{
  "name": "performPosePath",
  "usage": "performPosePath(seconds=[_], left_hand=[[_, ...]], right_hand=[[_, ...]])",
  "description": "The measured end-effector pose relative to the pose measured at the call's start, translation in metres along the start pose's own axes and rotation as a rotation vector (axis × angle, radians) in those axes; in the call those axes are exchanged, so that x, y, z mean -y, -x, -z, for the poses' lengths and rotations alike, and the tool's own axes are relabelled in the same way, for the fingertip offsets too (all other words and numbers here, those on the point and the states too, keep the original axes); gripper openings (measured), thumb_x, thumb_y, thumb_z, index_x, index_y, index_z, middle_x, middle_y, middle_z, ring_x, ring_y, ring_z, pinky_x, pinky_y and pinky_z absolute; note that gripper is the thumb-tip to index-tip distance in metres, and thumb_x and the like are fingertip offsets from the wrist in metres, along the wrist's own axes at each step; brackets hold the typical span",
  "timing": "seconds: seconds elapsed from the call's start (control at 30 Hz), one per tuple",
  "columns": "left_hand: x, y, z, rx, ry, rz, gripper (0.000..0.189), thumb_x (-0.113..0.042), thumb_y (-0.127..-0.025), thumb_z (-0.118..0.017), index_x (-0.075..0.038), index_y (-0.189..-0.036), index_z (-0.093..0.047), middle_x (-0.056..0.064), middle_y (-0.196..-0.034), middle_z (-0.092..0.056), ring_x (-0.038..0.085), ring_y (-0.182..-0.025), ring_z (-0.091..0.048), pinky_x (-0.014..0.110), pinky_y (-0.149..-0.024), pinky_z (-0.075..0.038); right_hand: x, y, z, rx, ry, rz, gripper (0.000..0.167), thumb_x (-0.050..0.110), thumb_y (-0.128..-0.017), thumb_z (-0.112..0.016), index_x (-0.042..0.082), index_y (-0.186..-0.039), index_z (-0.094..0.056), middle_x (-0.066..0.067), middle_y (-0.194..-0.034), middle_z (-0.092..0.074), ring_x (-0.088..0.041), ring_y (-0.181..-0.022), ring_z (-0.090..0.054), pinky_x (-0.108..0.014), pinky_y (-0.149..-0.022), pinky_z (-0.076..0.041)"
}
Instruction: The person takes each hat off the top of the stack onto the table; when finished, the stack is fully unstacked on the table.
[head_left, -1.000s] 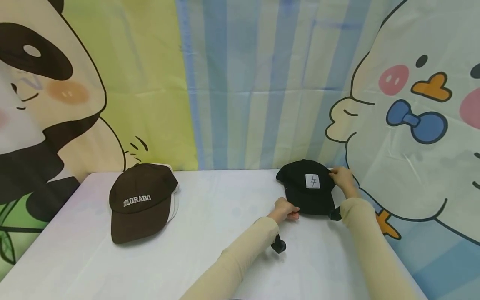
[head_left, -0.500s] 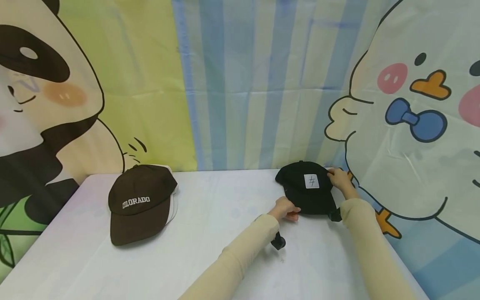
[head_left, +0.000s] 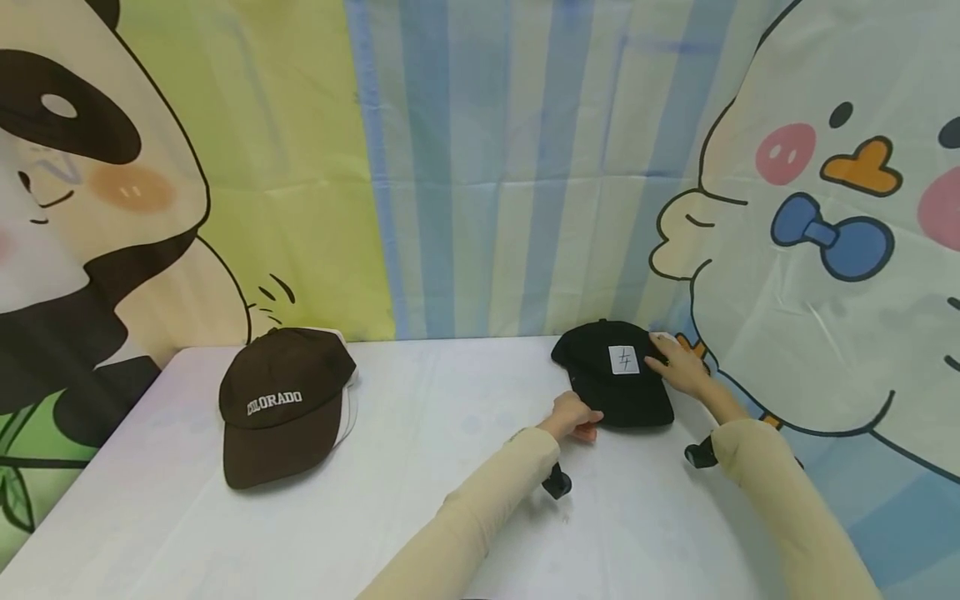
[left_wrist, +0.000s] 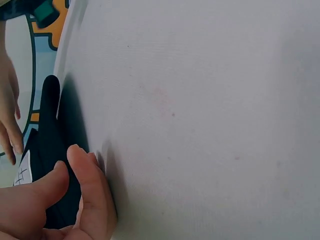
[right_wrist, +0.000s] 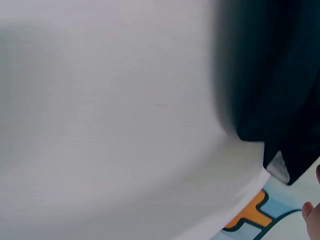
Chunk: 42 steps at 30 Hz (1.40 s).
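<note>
A black cap (head_left: 615, 396) with a white paper label (head_left: 624, 360) lies at the right of the white table, brim toward me. My left hand (head_left: 573, 417) pinches the left edge of its brim between thumb and fingers. In the left wrist view, the left thumb (left_wrist: 52, 185) overlaps the dark cap. On the cap's right side, my right hand (head_left: 681, 368) has its fingers spread, the fingertips right at the crown. The right wrist view shows the cap (right_wrist: 280, 65) large, with only a bit of the right hand (right_wrist: 312, 220) at the corner.
A brown cap (head_left: 281, 400) lettered COLORADO rests at the left of the table (head_left: 435, 467), a white strap or cord showing behind it. Cartoon-printed cloth (head_left: 480, 167) hangs behind the table and along its sides.
My right hand has loosened its grip on the cap's side; its fingers have spread and its wrist has moved to the right. The left hand and both caps stay nearly still.
</note>
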<state>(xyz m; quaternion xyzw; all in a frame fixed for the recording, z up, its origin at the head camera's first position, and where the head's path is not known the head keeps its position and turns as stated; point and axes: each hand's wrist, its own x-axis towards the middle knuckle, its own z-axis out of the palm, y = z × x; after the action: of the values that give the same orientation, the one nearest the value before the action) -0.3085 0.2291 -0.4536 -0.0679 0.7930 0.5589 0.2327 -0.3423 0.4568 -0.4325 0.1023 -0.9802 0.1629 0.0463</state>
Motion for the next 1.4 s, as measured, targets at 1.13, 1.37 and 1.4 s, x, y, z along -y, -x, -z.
performPosePath(seconds=[1.13, 1.37, 1.4], left_hand=[[0.053, 0.085, 0.249, -0.075, -0.053, -0.202, 0.027, -0.020, -0.089, -0.052, 0.002, -0.104, -0.056, 0.004, -0.080, -0.065, 0.021, -0.065, -0.061, 0.025, -0.057, -0.048], [0.086, 0.119, 0.315, -0.211, -0.070, -0.238, 0.028, -0.016, -0.089, -0.049, 0.005, -0.107, -0.053, 0.010, -0.087, -0.064, 0.020, -0.068, -0.059, 0.024, -0.059, -0.047], [0.093, 0.126, 0.328, -0.240, -0.079, -0.247, 0.028, -0.014, -0.090, -0.048, 0.006, -0.108, -0.053, 0.012, -0.088, -0.064, 0.019, -0.068, -0.059, 0.025, -0.059, -0.047]], right_hand=[[0.042, 0.007, -0.036, 0.065, -0.017, -0.136, 0.084, 0.055, -0.086, -0.041, 0.005, -0.140, -0.003, -0.032, -0.138, -0.001, -0.047, -0.125, 0.000, -0.070, -0.087, 0.004], [0.066, 0.008, -0.002, -0.076, 0.011, -0.002, 0.069, 0.037, -0.089, -0.048, -0.004, -0.136, -0.019, -0.035, -0.134, -0.019, -0.048, -0.121, -0.016, -0.067, -0.089, -0.006], [0.076, 0.005, 0.005, -0.110, 0.003, 0.036, 0.063, 0.032, -0.090, -0.049, -0.006, -0.134, -0.024, -0.035, -0.132, -0.024, -0.048, -0.119, -0.020, -0.066, -0.089, -0.008]])
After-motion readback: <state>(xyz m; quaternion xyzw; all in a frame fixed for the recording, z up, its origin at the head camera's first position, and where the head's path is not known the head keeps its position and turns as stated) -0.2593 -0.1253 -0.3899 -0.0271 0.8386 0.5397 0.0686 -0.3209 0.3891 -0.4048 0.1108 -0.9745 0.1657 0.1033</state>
